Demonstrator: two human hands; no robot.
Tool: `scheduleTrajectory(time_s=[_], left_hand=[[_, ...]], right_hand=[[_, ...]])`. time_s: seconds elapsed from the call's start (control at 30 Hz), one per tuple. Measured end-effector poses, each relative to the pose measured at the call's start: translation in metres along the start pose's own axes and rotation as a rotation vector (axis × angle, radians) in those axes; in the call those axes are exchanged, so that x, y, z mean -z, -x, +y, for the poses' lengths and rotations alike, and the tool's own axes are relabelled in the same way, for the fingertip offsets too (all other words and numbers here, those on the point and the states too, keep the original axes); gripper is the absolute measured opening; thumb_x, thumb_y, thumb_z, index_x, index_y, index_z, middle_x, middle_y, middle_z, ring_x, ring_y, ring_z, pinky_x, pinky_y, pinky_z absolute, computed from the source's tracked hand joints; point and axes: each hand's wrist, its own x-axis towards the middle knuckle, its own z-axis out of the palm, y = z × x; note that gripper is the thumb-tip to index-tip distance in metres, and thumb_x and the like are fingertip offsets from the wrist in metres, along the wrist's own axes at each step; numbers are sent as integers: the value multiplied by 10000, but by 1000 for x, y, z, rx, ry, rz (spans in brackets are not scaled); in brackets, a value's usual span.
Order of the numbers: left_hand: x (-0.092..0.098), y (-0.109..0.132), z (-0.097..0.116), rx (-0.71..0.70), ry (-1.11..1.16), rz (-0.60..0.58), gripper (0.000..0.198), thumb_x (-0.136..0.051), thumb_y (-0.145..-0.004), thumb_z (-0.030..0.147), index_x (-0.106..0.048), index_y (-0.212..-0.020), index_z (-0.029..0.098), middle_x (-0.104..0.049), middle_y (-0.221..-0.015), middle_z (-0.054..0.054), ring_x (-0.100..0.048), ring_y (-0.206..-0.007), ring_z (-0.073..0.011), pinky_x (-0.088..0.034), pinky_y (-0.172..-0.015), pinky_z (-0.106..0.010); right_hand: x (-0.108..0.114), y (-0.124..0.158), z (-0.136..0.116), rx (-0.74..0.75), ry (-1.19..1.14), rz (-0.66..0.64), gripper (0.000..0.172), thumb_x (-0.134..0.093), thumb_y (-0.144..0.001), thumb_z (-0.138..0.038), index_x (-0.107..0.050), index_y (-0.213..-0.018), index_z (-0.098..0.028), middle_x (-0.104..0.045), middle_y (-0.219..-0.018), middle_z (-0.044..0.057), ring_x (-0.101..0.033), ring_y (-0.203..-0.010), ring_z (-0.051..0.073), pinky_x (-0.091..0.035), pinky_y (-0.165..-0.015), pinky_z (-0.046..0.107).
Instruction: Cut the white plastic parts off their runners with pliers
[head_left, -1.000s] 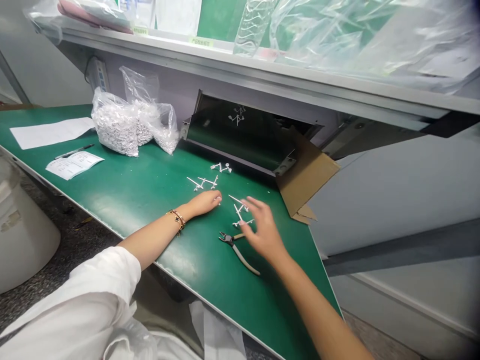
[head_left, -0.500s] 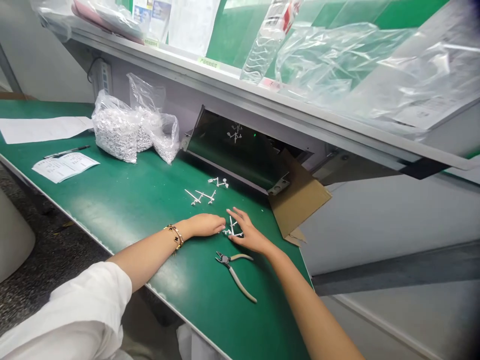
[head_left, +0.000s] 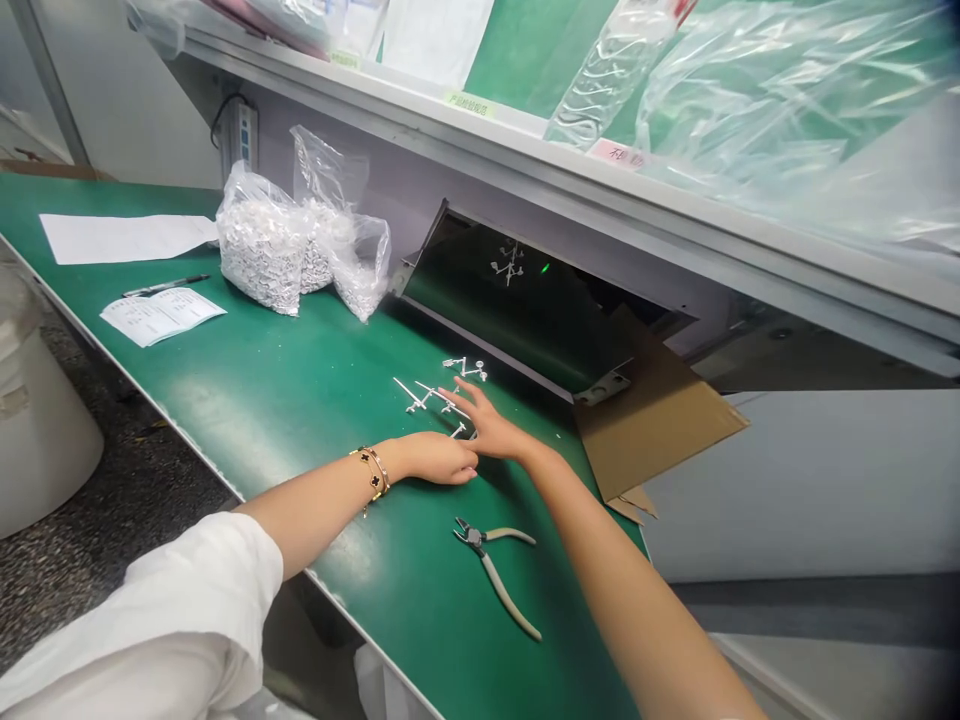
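My left hand (head_left: 439,459), with a bracelet on the wrist, is closed with curled fingers low over the green table. Whatever its fingertips may hold is hidden. Just beyond it, my right hand (head_left: 489,424) has its fingers spread, with the thumb close to my left knuckles. A white plastic branched piece (head_left: 459,431) shows between the two hands, partly covered. The right fingertips reach over other thin white branched pieces (head_left: 421,397). Farther back lies one more white branched piece (head_left: 465,369). Nearer me, diagonal cutters (head_left: 472,538) with pale handles rest with handles apart.
Clear bags of small white parts (head_left: 262,250) stand at the back left, near a pen (head_left: 166,286) and papers (head_left: 163,312). A tilted dark glossy panel (head_left: 517,300) and a cardboard piece (head_left: 660,410) border the far side. A shelf (head_left: 420,105) overhangs the table (head_left: 300,400).
My right hand has moved away from me and left, over the white pieces. My left hand stays closed, now overlapping the right thumb area. The whole view has shifted slightly.
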Motion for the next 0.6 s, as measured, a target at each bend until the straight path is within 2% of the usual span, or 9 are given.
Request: scheduleTrajectory(time_s=[0.17, 0.27, 0.4, 0.5, 0.6], left_hand=[[-3, 0, -3, 16, -10, 24, 270, -399, -877, 325, -617, -818, 178, -640, -698, -37, -537, -565, -163, -308, -488, -273], [-6, -2, -4, -26, -11, 59, 263, -413, -875, 313, -620, -784, 179, -637, -678, -30, -523, -566, -156, -310, -502, -276], [-7, -4, -4, -53, -30, 67, 264, -409, -884, 292, -624, -788, 171, -652, -722, -37, -529, -589, -150, -321, -522, -272], [-6, -4, -3, -50, -27, 49, 262, -406, -886, 288, -621, -794, 169, -652, -723, -38, -528, -586, -146, -315, -515, -265], [-6, -4, -2, -28, -4, 36, 249, -409, -881, 298, -614, -803, 178, -649, -712, -30, -516, -558, -140, -296, -488, -259]], right_hand=[[9, -19, -11, 74, 109, -58, 831, -672, -724, -312, -215, -1409, -427, 7, -1524, -26, -42, -1394, 320, -201, -1098, 522], [12, -33, -25, 166, 163, -103, 782, -670, -719, -228, -301, -1376, -435, -65, -1524, -32, -75, -1392, 314, -215, -1092, 522], [6, -47, -36, 165, 160, -198, 615, -583, -744, -137, -468, -1289, -396, -302, -1440, 14, -269, -1334, 283, -309, -1057, 478], [2, -47, -32, 177, 113, -143, 545, -491, -735, -79, -550, -1227, -304, -433, -1316, 62, -412, -1230, 234, -357, -1032, 417], [6, -34, -20, 161, 40, -128, 529, -442, -696, -51, -597, -1161, -251, -491, -1234, 73, -466, -1166, 219, -365, -1023, 406]])
